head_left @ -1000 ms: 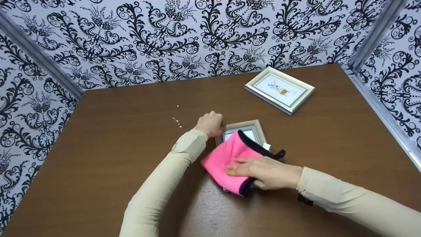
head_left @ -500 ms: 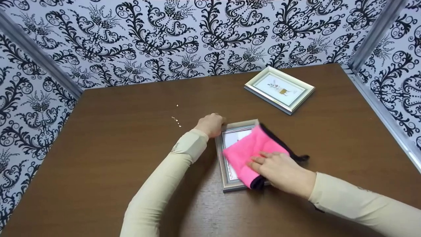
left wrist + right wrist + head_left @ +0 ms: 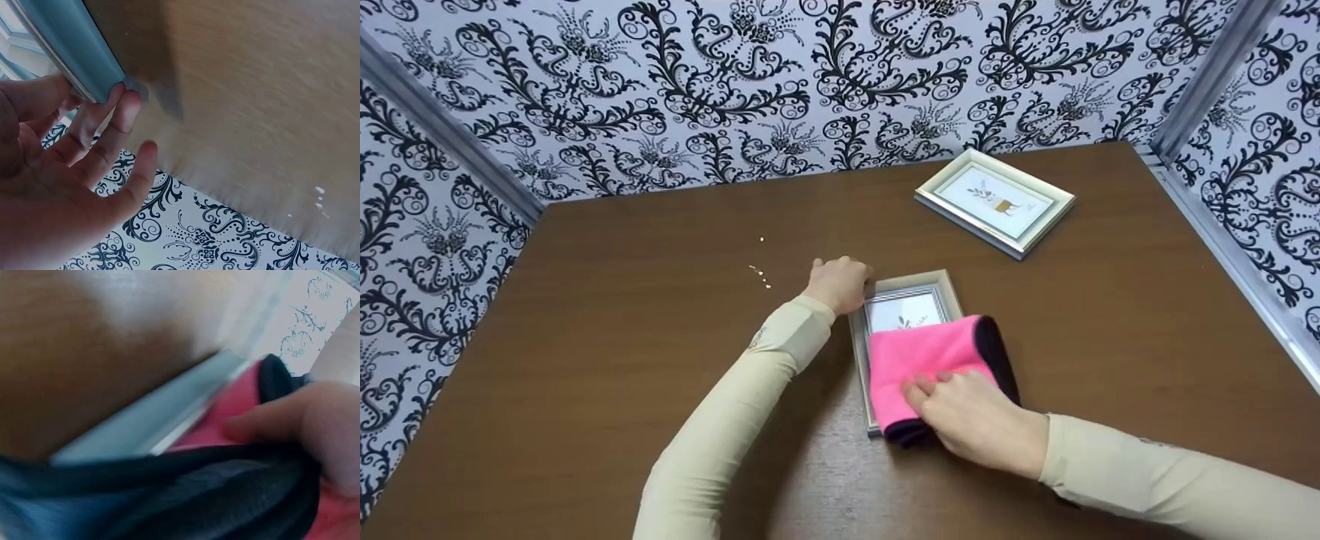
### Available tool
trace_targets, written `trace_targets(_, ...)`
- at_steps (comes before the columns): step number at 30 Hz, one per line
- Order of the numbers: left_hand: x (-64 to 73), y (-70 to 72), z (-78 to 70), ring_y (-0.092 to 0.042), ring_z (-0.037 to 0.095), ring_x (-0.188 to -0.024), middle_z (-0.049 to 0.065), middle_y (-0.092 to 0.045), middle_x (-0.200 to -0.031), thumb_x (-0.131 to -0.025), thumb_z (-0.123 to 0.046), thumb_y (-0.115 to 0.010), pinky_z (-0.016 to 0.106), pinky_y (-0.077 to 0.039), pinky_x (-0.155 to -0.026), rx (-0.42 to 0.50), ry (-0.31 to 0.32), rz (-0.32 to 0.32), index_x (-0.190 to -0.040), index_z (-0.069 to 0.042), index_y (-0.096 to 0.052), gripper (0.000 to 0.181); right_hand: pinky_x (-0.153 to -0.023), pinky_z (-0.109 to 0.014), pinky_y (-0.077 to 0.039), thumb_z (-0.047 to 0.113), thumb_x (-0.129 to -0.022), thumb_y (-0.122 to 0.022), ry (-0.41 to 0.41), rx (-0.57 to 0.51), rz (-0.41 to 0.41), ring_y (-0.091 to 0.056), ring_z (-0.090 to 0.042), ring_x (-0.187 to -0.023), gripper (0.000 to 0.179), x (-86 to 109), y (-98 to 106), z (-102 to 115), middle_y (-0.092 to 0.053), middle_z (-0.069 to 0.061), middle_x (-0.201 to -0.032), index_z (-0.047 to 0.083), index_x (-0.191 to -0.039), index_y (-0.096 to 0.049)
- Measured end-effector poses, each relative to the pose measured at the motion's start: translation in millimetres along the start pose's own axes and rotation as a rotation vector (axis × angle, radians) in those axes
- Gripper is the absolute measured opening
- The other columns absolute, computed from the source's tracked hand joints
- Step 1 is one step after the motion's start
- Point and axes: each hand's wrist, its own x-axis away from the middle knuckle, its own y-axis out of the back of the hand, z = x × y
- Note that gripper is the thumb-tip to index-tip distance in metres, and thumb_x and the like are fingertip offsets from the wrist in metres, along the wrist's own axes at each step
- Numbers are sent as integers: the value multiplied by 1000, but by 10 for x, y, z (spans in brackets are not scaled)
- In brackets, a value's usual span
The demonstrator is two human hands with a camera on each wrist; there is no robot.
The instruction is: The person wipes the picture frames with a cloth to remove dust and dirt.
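A picture frame with a pale beige border lies flat on the table, with part of a printed drawing showing at its far end. My left hand grips its far left corner; the left wrist view shows the thumb and fingers on either side of the rim. Over the near half of the glass lies a folded pink cloth with a dark edge, which hides that part. My right hand holds the cloth against the frame with bent fingers. The right wrist view is blurred, with the cloth's dark edge close up.
Another picture frame, light gold, lies at the back right of the brown table. Several small pale specks mark the tabletop left of centre. Patterned walls enclose the back and both sides.
The right hand with the cloth first moved right, then back left and nearer, and the cloth has turned, uncovering the frame's far end. The left hand stays at the corner.
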Motion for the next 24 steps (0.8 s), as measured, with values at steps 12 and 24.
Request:
trace_targets(12,-4,-9,1,-62,28,-105,9,-67,-113,-88,-10,-62,54,-39,-92,-1,18,9,-102,-11,-71,17,-100,-42,-43,-12,-72,-62,241,-421,106,-50,-27,-126,67,4,-79,-137,-54,-9,-137,6,-136,-54)
trace_targets(24,8,37,-16,-60,31,-107,8,-66,-116,-88,-4,-60,53,-45,-88,11,17,55,-112,-16,-71,29,-84,-40,-53,-12,-69,-60,184,-276,131,-63,-22,-105,58,307,176,-387,-67,-5,-116,7,-123,-64)
